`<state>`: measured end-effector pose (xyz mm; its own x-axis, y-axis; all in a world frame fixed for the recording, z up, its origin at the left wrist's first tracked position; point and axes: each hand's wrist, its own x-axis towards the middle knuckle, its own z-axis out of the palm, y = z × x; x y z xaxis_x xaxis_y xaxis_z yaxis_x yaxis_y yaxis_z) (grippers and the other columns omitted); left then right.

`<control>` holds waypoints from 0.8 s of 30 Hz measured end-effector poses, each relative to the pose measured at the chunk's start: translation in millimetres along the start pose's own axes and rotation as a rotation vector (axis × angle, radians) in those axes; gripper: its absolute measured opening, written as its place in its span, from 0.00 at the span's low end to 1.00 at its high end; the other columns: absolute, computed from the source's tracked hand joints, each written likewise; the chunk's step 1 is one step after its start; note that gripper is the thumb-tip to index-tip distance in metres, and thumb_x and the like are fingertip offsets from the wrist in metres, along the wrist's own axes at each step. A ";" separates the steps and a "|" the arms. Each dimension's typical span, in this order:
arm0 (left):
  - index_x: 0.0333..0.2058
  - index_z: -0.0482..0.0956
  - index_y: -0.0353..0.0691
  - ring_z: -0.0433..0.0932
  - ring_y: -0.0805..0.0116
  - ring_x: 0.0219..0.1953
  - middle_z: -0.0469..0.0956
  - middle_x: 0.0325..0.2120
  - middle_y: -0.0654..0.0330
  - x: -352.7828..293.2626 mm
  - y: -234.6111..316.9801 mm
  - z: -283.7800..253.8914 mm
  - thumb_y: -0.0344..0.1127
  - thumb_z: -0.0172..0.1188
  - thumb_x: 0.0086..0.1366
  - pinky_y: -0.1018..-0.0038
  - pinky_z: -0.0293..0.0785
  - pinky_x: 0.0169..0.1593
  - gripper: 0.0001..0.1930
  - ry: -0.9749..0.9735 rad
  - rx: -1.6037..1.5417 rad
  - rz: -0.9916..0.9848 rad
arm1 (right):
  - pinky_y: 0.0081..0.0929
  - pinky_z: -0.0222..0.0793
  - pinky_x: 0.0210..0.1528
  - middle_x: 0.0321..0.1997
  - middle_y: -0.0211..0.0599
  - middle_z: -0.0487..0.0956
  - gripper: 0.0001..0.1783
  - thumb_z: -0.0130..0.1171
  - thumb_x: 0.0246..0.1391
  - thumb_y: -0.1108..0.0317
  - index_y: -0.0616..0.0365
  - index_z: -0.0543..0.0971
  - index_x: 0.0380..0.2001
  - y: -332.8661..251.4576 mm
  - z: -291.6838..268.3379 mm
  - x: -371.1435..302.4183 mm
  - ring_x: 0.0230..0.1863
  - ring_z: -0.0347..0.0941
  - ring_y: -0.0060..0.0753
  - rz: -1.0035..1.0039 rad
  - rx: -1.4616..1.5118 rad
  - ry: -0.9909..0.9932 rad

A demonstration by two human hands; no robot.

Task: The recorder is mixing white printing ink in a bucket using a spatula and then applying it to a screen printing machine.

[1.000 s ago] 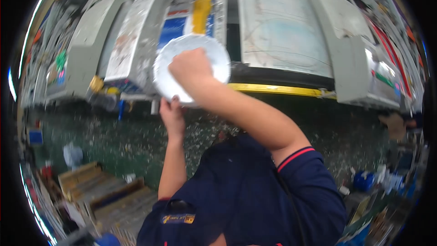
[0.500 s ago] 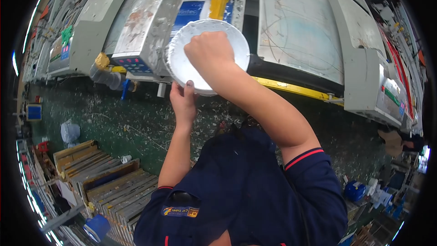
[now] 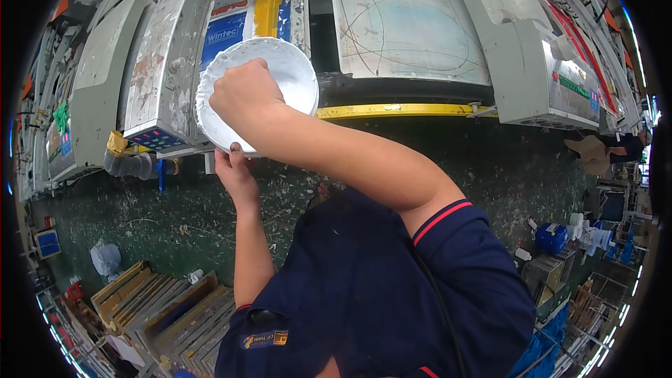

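A white round tub [image 3: 297, 77], its rim crusted with thick white paste, sits in front of me at the edge of the machine. My left hand [image 3: 236, 175] grips the near rim, thumb over the edge and fingers curled beneath. Over the opening, my right hand [image 3: 245, 94] is closed in a fist, knuckles up. Whatever it may hold is hidden under the hand. Part of the tub's inside, coated smooth and white, shows to the right of the fist.
Behind the tub lies a blue-and-white printed screen frame [image 3: 224, 35] with a yellow strip [image 3: 269, 3]. A flat worktable [image 3: 413, 21] stands to the right, a yellow rail [image 3: 392, 110] along its front. Wooden frames [image 3: 175, 315] are stacked at lower left.
The view has turned, so the tub and machine appear farther left. My left hand stays on the rim, and my right fist stays over the tub.
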<state>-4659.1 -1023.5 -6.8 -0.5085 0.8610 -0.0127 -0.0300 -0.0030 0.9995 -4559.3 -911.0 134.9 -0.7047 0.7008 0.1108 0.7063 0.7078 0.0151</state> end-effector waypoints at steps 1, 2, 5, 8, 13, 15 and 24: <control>0.46 0.71 0.36 0.74 0.78 0.34 0.76 0.38 0.63 -0.5 -1.0 1.3 0.51 0.57 0.68 0.80 0.72 0.33 0.22 0.003 -0.035 -0.003 | 0.31 0.65 0.24 0.25 0.22 0.83 0.04 0.64 0.46 0.68 0.48 0.87 0.25 -1.3 -0.7 0.6 0.29 0.81 0.28 0.000 0.002 -0.002; 0.46 0.71 0.36 0.74 0.78 0.34 0.76 0.38 0.63 -0.9 -0.3 1.8 0.51 0.57 0.68 0.80 0.72 0.33 0.22 0.004 -0.033 -0.005 | 0.30 0.65 0.24 0.25 0.22 0.83 0.04 0.64 0.46 0.68 0.48 0.87 0.25 -2.7 -1.4 1.6 0.29 0.81 0.28 -0.021 -0.010 -0.017; 0.46 0.71 0.36 0.74 0.79 0.34 0.76 0.38 0.63 -3.6 3.6 -0.7 0.51 0.57 0.68 0.81 0.72 0.33 0.22 0.014 -0.030 -0.011 | 0.30 0.66 0.25 0.25 0.21 0.83 0.04 0.65 0.45 0.66 0.47 0.87 0.25 -9.2 -3.5 2.4 0.30 0.82 0.28 -0.038 -0.018 -0.032; 0.49 0.70 0.35 0.76 0.76 0.36 0.76 0.39 0.62 -4.2 6.7 0.0 0.50 0.57 0.69 0.79 0.74 0.34 0.23 0.007 -0.068 -0.008 | 0.31 0.66 0.25 0.25 0.22 0.84 0.04 0.66 0.44 0.65 0.45 0.87 0.25 -12.6 -3.7 1.3 0.30 0.82 0.28 -0.045 0.002 0.022; 0.49 0.70 0.36 0.75 0.78 0.36 0.76 0.38 0.63 -0.3 -1.6 1.3 0.48 0.59 0.67 0.80 0.74 0.33 0.23 -0.005 -0.048 -0.058 | 0.33 0.62 0.26 0.28 0.20 0.84 0.07 0.64 0.45 0.64 0.44 0.88 0.29 -6.6 -2.6 -0.1 0.31 0.81 0.25 -0.065 -0.026 -0.037; 0.49 0.70 0.35 0.74 0.80 0.35 0.76 0.38 0.63 -1.4 2.0 1.1 0.50 0.60 0.66 0.82 0.72 0.32 0.24 0.022 -0.080 -0.058 | 0.32 0.60 0.25 0.26 0.19 0.83 0.06 0.64 0.44 0.64 0.44 0.87 0.28 -7.5 -2.4 3.0 0.30 0.81 0.24 -0.094 -0.028 -0.035; 0.49 0.70 0.26 0.73 0.70 0.43 0.76 0.42 0.55 -2.9 -5.6 6.5 0.61 0.59 0.61 0.72 0.69 0.48 0.37 0.136 0.006 0.058 | 0.30 0.65 0.25 0.20 0.27 0.82 0.02 0.64 0.41 0.70 0.50 0.84 0.19 20.3 -0.1 4.5 0.26 0.81 0.29 -0.144 0.065 0.049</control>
<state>-4651.9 -1022.6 -12.2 -0.6208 0.7829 0.0414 0.0076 -0.0469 0.9989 -4548.2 -893.5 135.8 -0.7931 0.5876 0.1606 0.5912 0.8060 -0.0294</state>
